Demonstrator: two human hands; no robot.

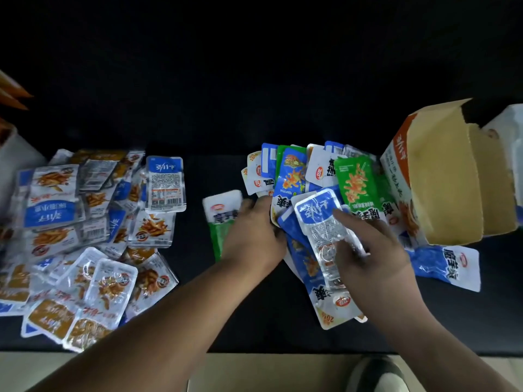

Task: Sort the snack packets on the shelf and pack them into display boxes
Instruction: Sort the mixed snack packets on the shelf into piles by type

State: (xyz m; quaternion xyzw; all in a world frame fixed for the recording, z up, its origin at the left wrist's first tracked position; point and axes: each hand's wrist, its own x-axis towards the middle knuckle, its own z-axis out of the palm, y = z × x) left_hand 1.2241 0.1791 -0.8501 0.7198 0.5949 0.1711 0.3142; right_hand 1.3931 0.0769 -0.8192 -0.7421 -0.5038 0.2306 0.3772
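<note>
Two heaps of snack packets lie on the dark shelf (198, 179): a sorted pile (85, 236) of blue-and-white packets with orange-brown contents at the left, and a mixed pile (294, 176) of blue, green and white packets at centre right, just beside a tipped cardboard display box (441, 176) whose brown inside shows. The right hand (373, 250) holds a clear packet (319, 219) with a blue header, fingers spread over its face above the mixed pile. The left hand (254, 236) rests, fingers bent, at the pile's left edge, touching a green packet (222, 219); whether it grips anything cannot be told, as the fingertips are hidden.

Handling, by judgement: each packet looks light, flat and limp, with glossy film that is likely to slide and to drag its neighbours along. The flat sealed edge or printed header seems the surest place to pinch, since the filled middle would flex. The box appears light and thin-walled, so it may shift if packets are pushed into it.

Legible marks: Chinese characters on most packets, upside down to the camera and not read with confidence; a red oval logo on several; a barcode and a panel of small print on the back of a label packet (165, 188) atop the sorted pile; a yellow mark beginning "20" on the corner of a blue packet (329, 309)
</note>
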